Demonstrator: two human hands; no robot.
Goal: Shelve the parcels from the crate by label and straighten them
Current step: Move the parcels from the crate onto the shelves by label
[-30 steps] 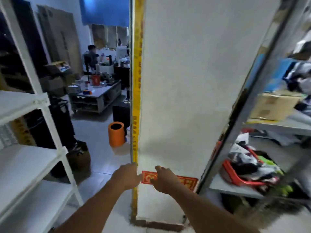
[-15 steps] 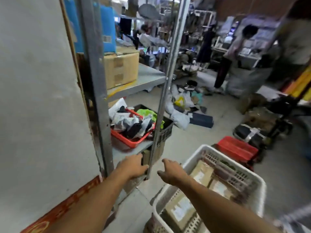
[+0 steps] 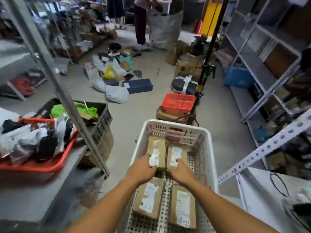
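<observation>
The white crate [image 3: 208, 148] stands on the floor in front of the person, at the 6 o'clock side of the room view. Four brown parcels lie flat inside it. Both hands are down in the crate. The left hand [image 3: 142, 170] grasps the near end of the far-left parcel [image 3: 156, 148], with the thumb on its white label, where "1-2" is written. The right hand [image 3: 180, 171] grasps the near end of the far-right parcel [image 3: 177, 152] just beside it, the thumb also on the label. These two parcels touch along their long sides. Nearer to the person lie the near-left parcel [image 3: 149, 197] and the near-right parcel [image 3: 182, 206], both marked "1-2".

At 9 o'clock a metal shelf [image 3: 25, 195] carries a red basket [image 3: 33, 165] full of bags. At 12 o'clock, beyond the crate, stands a small red crate [image 3: 178, 101]. At 11 o'clock loose bags [image 3: 116, 93] lie on the floor. At 3 o'clock stands a grey rack [image 3: 262, 68].
</observation>
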